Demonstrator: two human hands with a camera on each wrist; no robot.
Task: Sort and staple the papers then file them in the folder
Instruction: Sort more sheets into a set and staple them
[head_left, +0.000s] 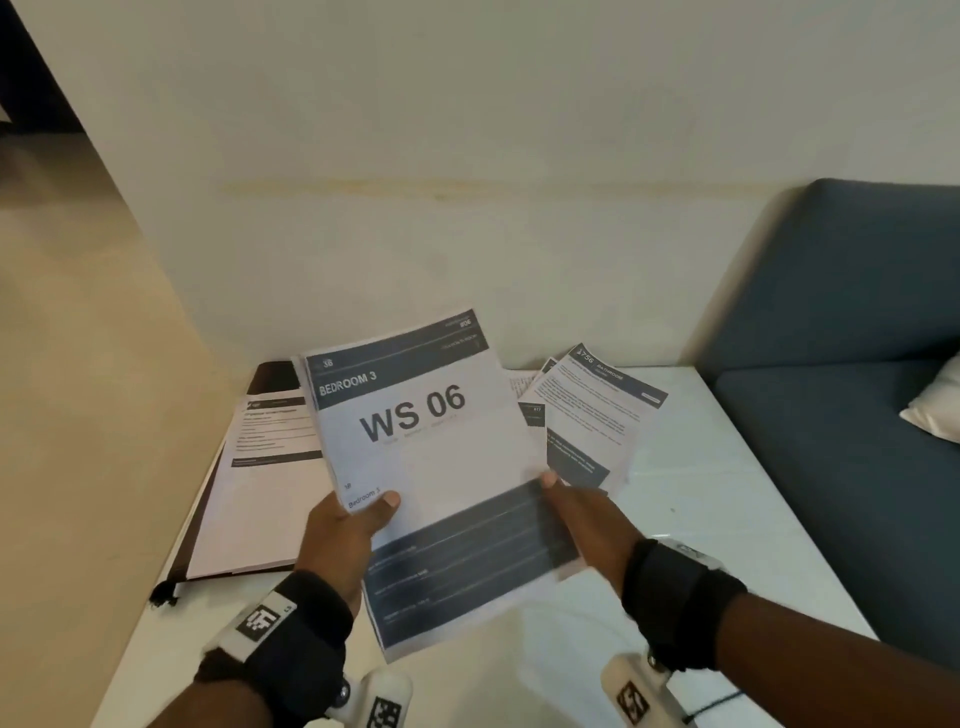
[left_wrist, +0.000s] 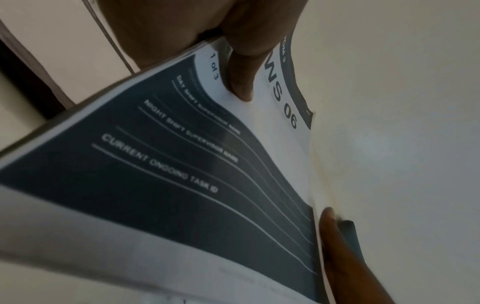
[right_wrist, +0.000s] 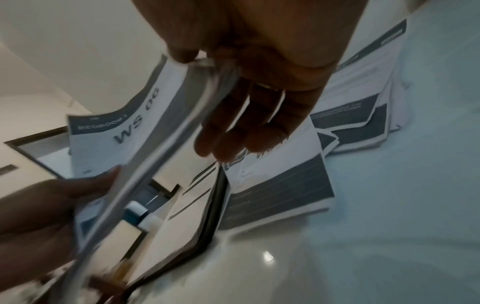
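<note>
From the head view, both hands hold a thin sheaf of white printed papers (head_left: 441, 467) headed "BEDROOM 3 / WS 06" above the glossy white counter (head_left: 727, 519). The left hand (head_left: 337, 540) pinches its lower left edge, thumb on top; the right hand (head_left: 582, 514) takes the right edge, thumb tip on the sheet. The sheaf hides part of the open dark-edged folder (head_left: 260, 384) with a page in it, lying to the left, and of the loose fanned printed sheets (head_left: 597, 410) to the right. A blue-grey sofa (head_left: 857, 364) stands beside the counter.

The left wrist view shows the thumb pressed on the top page, marked "1 of 3".

In the right wrist view the fingers (right_wrist: 233, 133) reach straight under the sheaf, thumb above.
</note>
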